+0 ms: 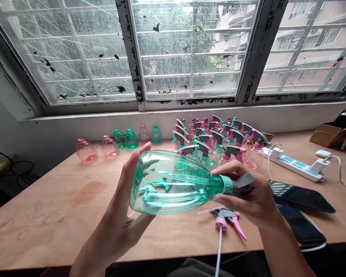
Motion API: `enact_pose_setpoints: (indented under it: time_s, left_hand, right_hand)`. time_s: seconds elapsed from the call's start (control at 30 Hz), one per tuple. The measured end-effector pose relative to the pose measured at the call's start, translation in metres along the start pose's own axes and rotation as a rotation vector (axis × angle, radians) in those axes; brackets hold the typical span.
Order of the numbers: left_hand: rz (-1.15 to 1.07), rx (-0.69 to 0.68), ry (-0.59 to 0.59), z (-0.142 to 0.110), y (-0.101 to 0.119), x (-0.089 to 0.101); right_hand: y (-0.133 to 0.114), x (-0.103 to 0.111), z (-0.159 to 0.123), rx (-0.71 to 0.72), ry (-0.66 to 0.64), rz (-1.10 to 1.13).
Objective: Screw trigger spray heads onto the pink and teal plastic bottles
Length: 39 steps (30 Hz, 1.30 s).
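A clear green spray bottle (170, 182) lies sideways in the air between my two hands, its base to the left and its neck to the right. My left hand (123, 207) is wrapped round the base end, thumb below and fingers above. At the neck, my right hand (248, 192) grips the spray head, whose teal collar (227, 184) sits on the bottle's mouth; part of the grey head (243, 182) shows between the fingers. A thin tube runs inside the bottle. Under my right hand, a grey and pink spray head (226, 219) with its white tube lies at the table's near edge.
Several spray bottles with heads (216, 134) crowd the back of the wooden table (46, 215). Headless pink bottles (87, 151) and green bottles (156, 134) stand at the back left. A power strip (296, 165), dark phones (302, 196) and a cardboard box (328, 134) are on the right.
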<state>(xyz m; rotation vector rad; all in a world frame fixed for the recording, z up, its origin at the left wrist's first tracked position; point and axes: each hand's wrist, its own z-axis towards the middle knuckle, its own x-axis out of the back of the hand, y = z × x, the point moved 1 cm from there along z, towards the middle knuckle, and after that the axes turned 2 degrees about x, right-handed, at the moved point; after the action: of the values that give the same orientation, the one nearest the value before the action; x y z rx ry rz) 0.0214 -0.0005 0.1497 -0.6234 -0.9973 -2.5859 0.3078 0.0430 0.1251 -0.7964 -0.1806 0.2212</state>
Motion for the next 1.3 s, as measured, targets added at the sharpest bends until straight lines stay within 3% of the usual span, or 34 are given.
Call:
enact_pose_setpoints:
  time_s: [0.23, 0.43, 0.67, 0.97, 1.17, 1.3]
  left_hand:
    - [0.100, 0.082, -0.045, 0.005, 0.001, 0.004]
    - [0.037, -0.071, -0.019, 0.001, -0.007, 0.001]
    - [0.037, 0.070, -0.030, 0.001, -0.007, 0.002]
    - [0.003, -0.008, -0.058, -0.002, -0.014, 0.002]
    - [0.006, 0.139, -0.071, 0.000, -0.013, 0.002]
    - [0.006, 0.107, -0.072, 0.000, -0.011, 0.004]
  right_hand:
    - [-0.001, -0.005, 0.001, -0.008, -0.005, 0.013]
    - [-0.002, -0.005, -0.001, -0.042, 0.051, 0.038]
    - [-0.006, -0.008, -0.001, -0.064, 0.065, 0.027]
    - [-0.002, -0.004, -0.001, -0.086, 0.037, -0.001]
    - [0.002, -0.006, 0.000, -0.070, -0.051, -0.034]
    - [0.003, -0.003, 0.001, -0.065, -0.044, -0.026]
